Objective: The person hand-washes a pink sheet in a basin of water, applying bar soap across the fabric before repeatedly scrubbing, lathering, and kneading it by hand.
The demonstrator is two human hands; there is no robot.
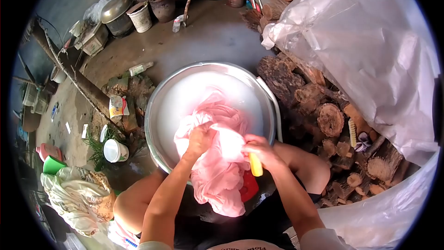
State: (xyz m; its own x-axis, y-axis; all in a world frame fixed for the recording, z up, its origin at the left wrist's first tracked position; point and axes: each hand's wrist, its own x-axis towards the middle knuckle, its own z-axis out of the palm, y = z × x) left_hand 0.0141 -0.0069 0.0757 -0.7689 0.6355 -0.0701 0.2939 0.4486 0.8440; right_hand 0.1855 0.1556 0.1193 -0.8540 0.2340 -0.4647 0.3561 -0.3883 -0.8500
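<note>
A large bundle of wet pink cloth (217, 157) lies half in a round metal basin (159, 153) of cloudy whitish water (203, 81) and hangs over its near rim. My left hand (200, 140) is closed on a fold of the cloth. Beside it, my right hand (261, 150) is wrapped round a yellow bar-shaped thing (255, 164) whose lower end sticks out below the palm; its other end is hidden. The right fingers touch a stretched, brightly lit part of the cloth. Below the near rim, a red plastic thing (249, 186) shows partly behind the cloth.
Cut logs (330, 119) are stacked close on the right under plastic sheeting (356, 41). A white hose (273, 104) bends along the basin's right rim. To the left are a white tub (115, 151), a glass bottle (140, 68) and a patterned cloth pile (78, 194). Pots stand behind.
</note>
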